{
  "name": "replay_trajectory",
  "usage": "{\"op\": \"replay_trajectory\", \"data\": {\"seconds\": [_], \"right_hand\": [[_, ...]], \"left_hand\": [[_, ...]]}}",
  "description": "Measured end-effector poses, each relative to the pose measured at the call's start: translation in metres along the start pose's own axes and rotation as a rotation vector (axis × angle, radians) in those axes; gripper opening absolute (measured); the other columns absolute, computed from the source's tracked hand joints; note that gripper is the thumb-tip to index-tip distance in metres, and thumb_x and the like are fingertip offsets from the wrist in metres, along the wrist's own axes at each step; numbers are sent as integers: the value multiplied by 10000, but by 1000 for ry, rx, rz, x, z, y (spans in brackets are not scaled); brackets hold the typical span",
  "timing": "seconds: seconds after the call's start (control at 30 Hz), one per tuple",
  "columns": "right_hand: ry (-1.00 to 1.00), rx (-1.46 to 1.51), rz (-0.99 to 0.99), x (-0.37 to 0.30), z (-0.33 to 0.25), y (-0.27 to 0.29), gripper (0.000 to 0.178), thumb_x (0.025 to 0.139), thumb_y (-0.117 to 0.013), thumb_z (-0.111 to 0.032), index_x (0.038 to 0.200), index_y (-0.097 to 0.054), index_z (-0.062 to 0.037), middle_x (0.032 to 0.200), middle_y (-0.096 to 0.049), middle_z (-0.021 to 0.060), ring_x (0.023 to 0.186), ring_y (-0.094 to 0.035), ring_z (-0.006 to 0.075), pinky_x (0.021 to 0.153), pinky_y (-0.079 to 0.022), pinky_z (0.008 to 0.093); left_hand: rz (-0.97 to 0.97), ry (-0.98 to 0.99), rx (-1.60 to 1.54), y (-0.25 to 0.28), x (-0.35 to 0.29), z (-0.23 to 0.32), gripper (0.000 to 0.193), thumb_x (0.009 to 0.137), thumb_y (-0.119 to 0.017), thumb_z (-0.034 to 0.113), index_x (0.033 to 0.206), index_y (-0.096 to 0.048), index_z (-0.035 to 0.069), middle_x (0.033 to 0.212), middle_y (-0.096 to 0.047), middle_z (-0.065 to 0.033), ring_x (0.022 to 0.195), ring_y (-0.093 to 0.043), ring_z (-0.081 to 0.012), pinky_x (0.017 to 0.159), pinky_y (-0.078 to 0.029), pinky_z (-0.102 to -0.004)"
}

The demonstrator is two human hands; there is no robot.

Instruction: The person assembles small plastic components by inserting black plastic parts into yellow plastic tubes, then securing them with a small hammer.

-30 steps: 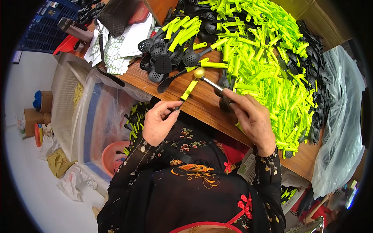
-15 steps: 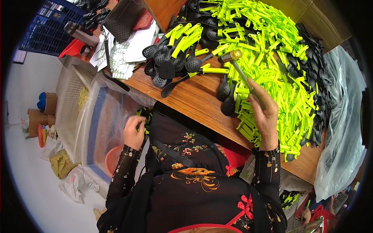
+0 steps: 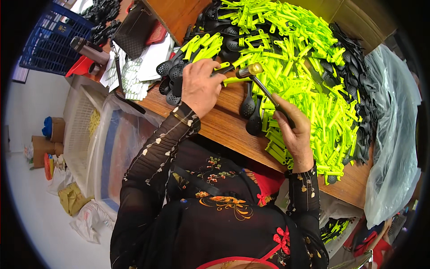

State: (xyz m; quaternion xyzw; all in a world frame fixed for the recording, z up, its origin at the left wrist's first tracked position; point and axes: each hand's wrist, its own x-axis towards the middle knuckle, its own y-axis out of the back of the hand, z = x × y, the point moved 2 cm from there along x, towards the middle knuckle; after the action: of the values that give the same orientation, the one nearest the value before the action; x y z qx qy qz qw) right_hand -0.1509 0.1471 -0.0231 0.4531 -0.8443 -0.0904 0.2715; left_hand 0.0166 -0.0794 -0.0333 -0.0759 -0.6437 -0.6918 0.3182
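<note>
In my right hand [image 3: 295, 132] is the handle of a small hammer [image 3: 264, 88], its amber-tipped head raised over the table. My left hand [image 3: 200, 87] reaches over a cluster of black slotted spoons [image 3: 165, 68] with lime-green handles. Its fingers are curled together beside a green handle [image 3: 237, 80]; what they pinch is hidden. Between the hands, two black spoon heads [image 3: 253, 122] lie on the wooden table [image 3: 228, 130]. A large heap of lime-green handles [image 3: 313, 112] spreads beside and behind my right hand.
Black utensil heads [image 3: 358, 89] line the heap's right side, next to a clear plastic bag [image 3: 392, 134]. At left are papers [image 3: 132, 74], a flask [image 3: 89, 50], a blue crate [image 3: 56, 38] and a plastic-lined bin [image 3: 118, 148] below the table edge.
My left hand has moved from beside the table's front edge up and right onto the utensil cluster. The hammer has shifted slightly left and down, still in my right hand.
</note>
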Motion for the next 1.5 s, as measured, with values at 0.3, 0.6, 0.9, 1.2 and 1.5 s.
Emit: {"op": "replay_trajectory", "data": {"seconds": [0.3, 0.6, 0.9, 1.2, 1.5], "right_hand": [[-100, 192, 21, -8, 4, 4, 395, 961, -679, 54, 1352, -677, 1, 1217, -744, 126, 1054, -711, 177, 944, -539, 284], [123, -205, -354, -3, -28, 0, 543, 838, -741, 28, 1324, -736, -214, 840, -674, 82, 686, -666, 270, 610, -533, 352], [220, -430, -531, -12, -31, -15, 565, 839, -753, -61, 1353, -706, -292, 848, -680, 61, 712, -693, 280, 628, -566, 395], [212, -382, -530, -8, -30, -7, 565, 825, -735, 3, 1332, -723, -245, 839, -672, 79, 711, -679, 287, 637, -547, 387], [142, -406, -400, 1, -31, -2, 489, 881, -711, 25, 1315, -736, -200, 793, -628, 79, 677, -643, 304, 605, -495, 394]], "left_hand": [[-36, -117, -106, 88, 1, 39, 368, 922, -634, 26, 1284, -699, 48, 1037, -721, -127, 1054, -672, -301, 1000, -438, -449], [-517, 1054, -1520, 38, -128, 52, 308, 1126, -481, 240, 1121, -627, -31, 709, -612, -39, 604, -644, -146, 578, -542, -284], [-414, 1212, -1497, 27, -151, 60, 322, 1114, -525, 256, 1087, -651, -39, 723, -660, -78, 570, -647, -157, 578, -548, -276], [-354, 1191, -1515, 24, -156, 62, 322, 1118, -517, 250, 1094, -651, -42, 732, -672, -87, 575, -647, -151, 577, -535, -264], [-365, 1143, -1506, 28, -155, 62, 304, 1128, -493, 238, 1185, -626, -30, 742, -658, -73, 582, -637, -142, 589, -528, -257]]}}
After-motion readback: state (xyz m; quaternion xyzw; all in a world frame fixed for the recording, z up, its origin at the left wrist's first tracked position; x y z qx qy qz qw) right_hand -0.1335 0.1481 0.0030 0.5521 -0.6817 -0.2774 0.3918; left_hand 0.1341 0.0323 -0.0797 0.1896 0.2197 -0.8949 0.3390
